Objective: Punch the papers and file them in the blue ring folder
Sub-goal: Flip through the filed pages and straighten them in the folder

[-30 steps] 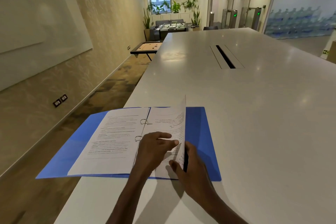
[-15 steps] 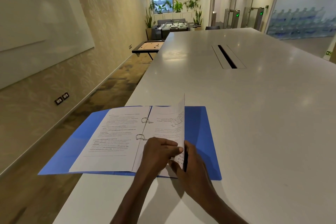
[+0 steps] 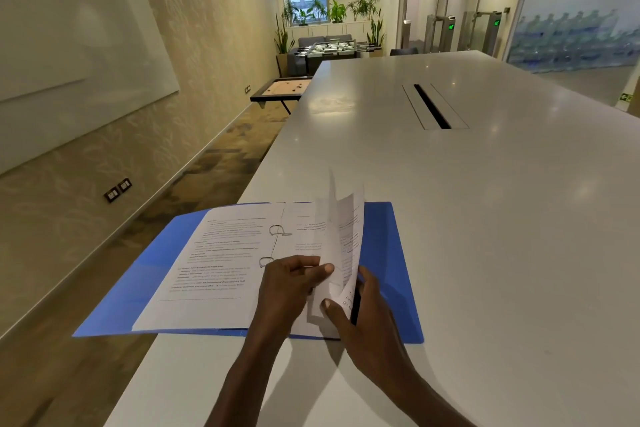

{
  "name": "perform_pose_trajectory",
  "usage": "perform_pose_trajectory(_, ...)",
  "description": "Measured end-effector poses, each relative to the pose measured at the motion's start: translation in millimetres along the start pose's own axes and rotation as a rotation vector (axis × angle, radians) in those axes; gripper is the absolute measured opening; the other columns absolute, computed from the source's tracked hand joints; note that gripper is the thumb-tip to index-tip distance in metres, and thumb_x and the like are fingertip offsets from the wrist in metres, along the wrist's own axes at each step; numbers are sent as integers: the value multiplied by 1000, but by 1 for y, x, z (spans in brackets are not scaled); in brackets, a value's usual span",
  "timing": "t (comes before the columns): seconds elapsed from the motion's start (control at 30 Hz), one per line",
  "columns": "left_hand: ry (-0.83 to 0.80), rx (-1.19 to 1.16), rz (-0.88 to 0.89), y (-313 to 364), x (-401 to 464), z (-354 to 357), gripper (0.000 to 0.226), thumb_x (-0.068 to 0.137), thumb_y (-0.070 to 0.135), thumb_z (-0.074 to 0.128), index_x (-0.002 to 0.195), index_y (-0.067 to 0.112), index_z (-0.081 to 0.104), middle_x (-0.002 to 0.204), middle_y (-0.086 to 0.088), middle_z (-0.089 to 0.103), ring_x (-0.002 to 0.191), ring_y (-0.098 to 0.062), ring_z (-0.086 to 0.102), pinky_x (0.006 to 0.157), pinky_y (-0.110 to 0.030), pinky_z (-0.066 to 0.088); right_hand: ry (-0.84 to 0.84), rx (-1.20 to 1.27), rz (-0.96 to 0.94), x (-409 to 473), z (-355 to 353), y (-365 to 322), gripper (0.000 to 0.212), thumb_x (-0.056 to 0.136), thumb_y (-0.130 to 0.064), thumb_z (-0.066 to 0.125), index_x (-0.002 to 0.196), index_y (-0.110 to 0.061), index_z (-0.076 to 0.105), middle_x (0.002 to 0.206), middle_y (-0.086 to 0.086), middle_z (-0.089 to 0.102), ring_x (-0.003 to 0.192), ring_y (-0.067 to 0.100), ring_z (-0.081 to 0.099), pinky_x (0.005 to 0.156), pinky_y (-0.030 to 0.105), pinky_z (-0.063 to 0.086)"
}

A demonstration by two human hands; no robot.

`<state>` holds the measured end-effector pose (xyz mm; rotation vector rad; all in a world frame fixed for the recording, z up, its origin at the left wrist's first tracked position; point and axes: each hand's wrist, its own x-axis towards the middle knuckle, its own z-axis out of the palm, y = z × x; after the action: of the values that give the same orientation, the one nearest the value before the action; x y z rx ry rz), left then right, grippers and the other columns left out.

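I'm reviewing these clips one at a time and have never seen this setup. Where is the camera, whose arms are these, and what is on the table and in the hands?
There is no robot here. The camera sits on a person's head and looks forward and down, so the two arms rising from the bottom edge are that person's own. There is one view only.

On the white table lies an open blue ring folder, its left cover hanging past the table edge. Printed papers lie flat on its left side, by two metal rings.

The left hand pinches the lower edge of lifted sheets, which stand up curled. The right hand holds the same sheets from the right, thumb on the paper. No hole punch is visible.
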<state>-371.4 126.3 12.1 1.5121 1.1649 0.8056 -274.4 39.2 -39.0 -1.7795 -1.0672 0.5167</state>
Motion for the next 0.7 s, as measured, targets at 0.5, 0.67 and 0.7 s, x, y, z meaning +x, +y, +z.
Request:
perform_pose_trajectory(0.5, 360, 1, 11, 35, 8, -100, 20, 72, 29, 83, 90, 28, 75, 86, 2, 74, 73, -21, 70, 61, -31, 53, -35, 65, -41, -2, 1, 6, 60, 85, -49, 60, 130, -43, 20, 129, -15, 50, 107, 11, 59, 79, 18, 54)
perform_pose_trajectory(0.67, 477, 14, 44, 41, 7, -148, 17, 81, 17, 75, 96, 24, 71, 63, 2, 64, 31, 1, 47, 31, -10, 32, -36, 84, -52, -2, 2, 10, 62, 85, -50, 60, 133, -42, 21, 133, -19, 46, 114, 10, 54, 90, 27, 55)
perform_pose_trajectory(0.7, 498, 29, 47, 41, 6, -156, 19, 83, 16, 73, 101, 22, 70, 66, 0, 61, 32, 1, 47, 27, -9, 27, -40, 83, -54, -2, 2, 11, 64, 84, -53, 59, 134, -42, 21, 134, -20, 45, 116, 10, 53, 93, 31, 54)
